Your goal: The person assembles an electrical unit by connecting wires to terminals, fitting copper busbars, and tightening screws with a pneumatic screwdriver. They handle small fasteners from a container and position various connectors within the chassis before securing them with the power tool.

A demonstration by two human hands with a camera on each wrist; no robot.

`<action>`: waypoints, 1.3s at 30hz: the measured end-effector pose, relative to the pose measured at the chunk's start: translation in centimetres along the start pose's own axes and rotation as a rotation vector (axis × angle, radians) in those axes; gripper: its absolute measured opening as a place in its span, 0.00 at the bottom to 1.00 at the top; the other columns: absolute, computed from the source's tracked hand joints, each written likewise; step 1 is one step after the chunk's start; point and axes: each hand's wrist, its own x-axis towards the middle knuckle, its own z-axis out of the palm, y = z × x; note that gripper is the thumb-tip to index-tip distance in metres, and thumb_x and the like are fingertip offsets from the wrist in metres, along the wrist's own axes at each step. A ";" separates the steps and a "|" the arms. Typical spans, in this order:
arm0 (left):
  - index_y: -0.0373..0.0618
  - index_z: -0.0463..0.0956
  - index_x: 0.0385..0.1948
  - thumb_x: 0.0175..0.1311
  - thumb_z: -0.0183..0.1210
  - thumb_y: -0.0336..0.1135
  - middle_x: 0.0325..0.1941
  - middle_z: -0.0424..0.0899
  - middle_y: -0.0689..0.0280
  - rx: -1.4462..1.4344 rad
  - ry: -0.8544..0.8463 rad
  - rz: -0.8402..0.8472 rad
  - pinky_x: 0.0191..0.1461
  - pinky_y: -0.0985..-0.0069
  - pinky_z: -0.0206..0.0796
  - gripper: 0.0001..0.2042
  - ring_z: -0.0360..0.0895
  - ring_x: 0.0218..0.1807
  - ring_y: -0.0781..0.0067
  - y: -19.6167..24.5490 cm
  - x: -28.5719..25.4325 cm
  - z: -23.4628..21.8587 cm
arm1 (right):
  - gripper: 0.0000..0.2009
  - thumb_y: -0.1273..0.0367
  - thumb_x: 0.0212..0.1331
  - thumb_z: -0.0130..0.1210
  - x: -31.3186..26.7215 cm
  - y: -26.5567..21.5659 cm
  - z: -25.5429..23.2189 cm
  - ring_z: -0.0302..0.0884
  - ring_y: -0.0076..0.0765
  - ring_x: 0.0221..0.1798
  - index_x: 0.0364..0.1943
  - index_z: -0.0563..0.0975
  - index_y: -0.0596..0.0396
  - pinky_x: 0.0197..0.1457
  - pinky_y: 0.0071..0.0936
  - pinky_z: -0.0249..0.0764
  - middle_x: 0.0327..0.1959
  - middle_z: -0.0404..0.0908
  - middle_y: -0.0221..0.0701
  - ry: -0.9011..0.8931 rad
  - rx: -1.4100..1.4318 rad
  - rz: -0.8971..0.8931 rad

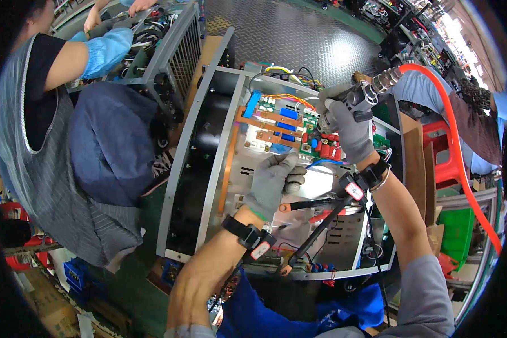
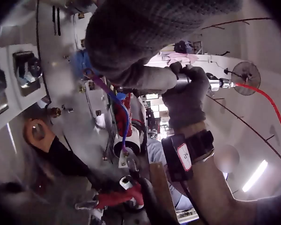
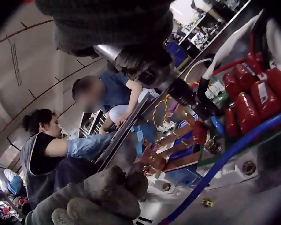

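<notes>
My gloved right hand (image 1: 348, 128) grips a metal air tool (image 1: 361, 98) above the circuit board (image 1: 308, 143). In the right wrist view the tool's dark end (image 3: 185, 93) points down beside red components (image 3: 247, 112) and copper bars (image 3: 175, 136). My gloved left hand (image 1: 271, 183) is just below those bars in the head view, fingers curled and thumb against the index finger; nothing is visible in it. The right wrist view shows this left hand (image 3: 98, 197) close to the bar ends; contact cannot be told.
A red hose (image 1: 448, 107) runs from the tool down the right side. The metal chassis (image 1: 208, 186) holds a blue wire (image 3: 225, 157) and black cables with copper lugs (image 2: 40, 136). Another person (image 1: 67, 141) sits at the left by a second chassis; a red stool (image 1: 438, 152) stands right.
</notes>
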 end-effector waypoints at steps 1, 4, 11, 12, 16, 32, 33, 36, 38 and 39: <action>0.41 0.75 0.44 0.68 0.56 0.39 0.34 0.82 0.62 0.004 -0.005 0.006 0.29 0.85 0.70 0.11 0.78 0.30 0.79 0.0 -0.1 0.1 | 0.07 0.74 0.55 0.54 -0.1 0.0 0.0 0.70 0.18 0.21 0.37 0.78 0.59 0.22 0.17 0.65 0.23 0.77 0.28 -0.018 -0.052 -0.013; 0.41 0.75 0.43 0.68 0.56 0.38 0.35 0.82 0.61 -0.022 -0.018 0.040 0.29 0.85 0.71 0.10 0.78 0.30 0.78 0.2 -0.1 0.2 | 0.08 0.73 0.56 0.55 -0.7 -1.0 -0.3 0.70 0.17 0.22 0.39 0.78 0.58 0.24 0.17 0.66 0.24 0.77 0.27 -0.012 0.031 0.065; 0.38 0.74 0.44 0.67 0.55 0.31 0.36 0.80 0.61 -0.083 0.088 0.056 0.31 0.84 0.71 0.09 0.77 0.31 0.77 -0.2 -0.2 0.6 | 0.09 0.72 0.57 0.53 -2.8 -2.4 -0.6 0.75 0.22 0.27 0.41 0.77 0.60 0.27 0.21 0.72 0.28 0.79 0.31 -0.016 0.050 0.061; 0.38 0.74 0.44 0.67 0.55 0.31 0.35 0.80 0.62 -0.064 0.101 0.042 0.31 0.84 0.71 0.09 0.77 0.31 0.77 -0.2 -0.3 0.6 | 0.09 0.71 0.58 0.52 -2.8 -1.9 -0.5 0.77 0.24 0.28 0.41 0.76 0.60 0.28 0.22 0.74 0.29 0.80 0.33 -0.037 0.032 0.034; 0.38 0.74 0.44 0.66 0.56 0.31 0.32 0.78 0.65 -0.078 0.024 0.033 0.30 0.85 0.70 0.09 0.75 0.30 0.79 -0.9 0.2 -0.3 | 0.08 0.73 0.56 0.52 -2.9 -1.0 -0.4 0.75 0.22 0.26 0.39 0.77 0.59 0.26 0.20 0.72 0.29 0.80 0.32 0.001 -0.046 -0.007; 0.38 0.76 0.42 0.66 0.58 0.35 0.31 0.80 0.66 -0.003 0.058 -0.020 0.29 0.85 0.68 0.10 0.75 0.29 0.81 -1.0 0.3 -0.1 | 0.06 0.74 0.57 0.53 -2.6 0.7 -0.1 0.69 0.18 0.20 0.36 0.77 0.60 0.23 0.18 0.69 0.26 0.80 0.33 0.009 0.008 -0.020; 0.38 0.76 0.42 0.65 0.58 0.35 0.32 0.80 0.66 -0.010 0.059 -0.025 0.29 0.85 0.68 0.11 0.75 0.29 0.81 -1.0 0.3 -0.1 | 0.06 0.74 0.57 0.53 -2.6 0.6 0.0 0.68 0.18 0.20 0.36 0.77 0.60 0.23 0.19 0.69 0.26 0.79 0.33 0.002 -0.009 -0.018; 0.37 0.75 0.42 0.65 0.59 0.35 0.31 0.79 0.66 -0.026 0.056 -0.029 0.29 0.85 0.67 0.11 0.75 0.29 0.81 -1.1 0.4 0.1 | 0.06 0.74 0.57 0.53 -2.5 0.0 0.1 0.67 0.18 0.18 0.36 0.78 0.60 0.22 0.19 0.68 0.24 0.78 0.30 0.031 -0.020 0.060; 0.37 0.75 0.42 0.65 0.58 0.35 0.31 0.79 0.66 -0.039 0.050 -0.012 0.28 0.85 0.67 0.11 0.74 0.28 0.80 -1.3 0.5 0.1 | 0.06 0.73 0.56 0.56 -2.6 -0.3 -0.3 0.70 0.17 0.23 0.36 0.78 0.58 0.26 0.17 0.68 0.26 0.78 0.28 -0.012 -0.026 0.075; 0.37 0.75 0.42 0.65 0.58 0.34 0.31 0.78 0.66 -0.044 0.048 -0.008 0.28 0.85 0.67 0.11 0.74 0.28 0.80 -1.5 0.5 0.1 | 0.06 0.73 0.56 0.57 -2.8 -0.5 -0.4 0.72 0.16 0.25 0.37 0.78 0.57 0.27 0.17 0.68 0.27 0.79 0.26 -0.031 -0.029 0.086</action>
